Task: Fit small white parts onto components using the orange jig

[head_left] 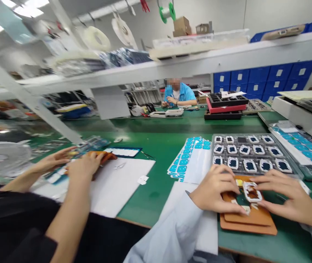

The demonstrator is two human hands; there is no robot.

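Observation:
My left hand (218,188) and my right hand (287,197) rest on a brown fixture plate (250,221) on the green table. Between their fingertips lies a small white-rimmed frame part (251,192), and both hands pinch it from either side. Just behind stands a dark tray (251,153) with several similar white-rimmed parts in rows. A fan of backing sheets with blue stickers (190,159) lies to the left of the tray.
A co-worker's hands (71,164) at my left work on an orange fixture over white paper (117,182). A clear tray of blue pieces (304,146) lies at right. Stacked black and red trays (224,106) and a seated person (178,95) are across the table. A white fan (2,159) stands far left.

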